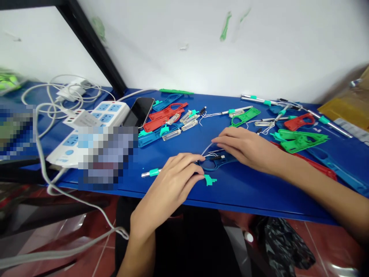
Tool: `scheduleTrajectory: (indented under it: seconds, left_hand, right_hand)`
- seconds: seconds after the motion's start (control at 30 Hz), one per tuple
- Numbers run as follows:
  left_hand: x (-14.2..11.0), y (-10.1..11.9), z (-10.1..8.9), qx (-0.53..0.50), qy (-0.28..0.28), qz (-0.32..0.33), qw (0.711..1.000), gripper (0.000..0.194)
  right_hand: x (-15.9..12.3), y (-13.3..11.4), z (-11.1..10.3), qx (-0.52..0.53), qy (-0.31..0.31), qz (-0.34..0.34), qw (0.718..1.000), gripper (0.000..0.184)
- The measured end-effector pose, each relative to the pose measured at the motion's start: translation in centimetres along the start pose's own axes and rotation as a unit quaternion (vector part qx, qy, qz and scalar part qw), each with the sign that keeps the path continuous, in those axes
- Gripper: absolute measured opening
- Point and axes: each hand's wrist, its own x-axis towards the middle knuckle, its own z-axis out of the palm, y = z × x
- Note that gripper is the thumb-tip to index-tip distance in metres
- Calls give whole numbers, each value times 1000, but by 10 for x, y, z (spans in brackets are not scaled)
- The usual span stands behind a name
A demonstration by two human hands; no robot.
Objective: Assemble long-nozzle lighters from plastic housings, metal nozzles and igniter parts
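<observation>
My right hand (pixel 242 146) pinches a thin white wire (pixel 207 148) between its fingertips. The wire runs down toward the fingertips of my left hand (pixel 175 175). That hand is bent and closed low over the table, its thumb beside a small teal plastic piece (pixel 209 180); whatever it grips is hidden. Between the hands lies a blue plastic casing (pixel 211 164) with a ring-shaped end, partly covered by my right hand. A small black connector (pixel 219 157) with white wires rests over it. From behind my left hand sticks out a silver rod with a teal band (pixel 151 173).
Red casings (pixel 164 112), clear small parts (pixel 171 134) and green casings (pixel 302 140) lie across the blue table (pixel 178 192). Left stand a white power strip (pixel 112 109) with tangled cables and a phone (pixel 140 111). A cardboard box (pixel 346 96) sits at the right.
</observation>
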Motion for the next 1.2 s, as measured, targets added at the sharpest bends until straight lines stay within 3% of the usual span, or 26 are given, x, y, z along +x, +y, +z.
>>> scheduleTrajectory:
  seconds: [0.23,0.47,0.57,0.77,1.0,1.2]
  left_hand:
    - [7,1,-3,3,-10,-21,1000,17]
    - [17,-4,-2,-31,2,-36,999,12]
    - [16,-5,2,-60,39,-56,996,9]
    - [17,-3,10,-15,97,-62,993,8]
    - [23,-3,6,-8,77,-38,996,6]
    - [26,-5,6,-22,99,-75,992,7]
  right_hand:
    - [-29,-12,8,4,31,7,999,28]
    - [-26,-15,11,111,27,56,992,22]
    - [-25,-17,10,135,28,72,988,20]
    - [-25,-19,11,137,30,88,986,15]
    - [-24,-19,11,153,41,106,982,11]
    - [-23,-22,14,175,53,108,977,13]
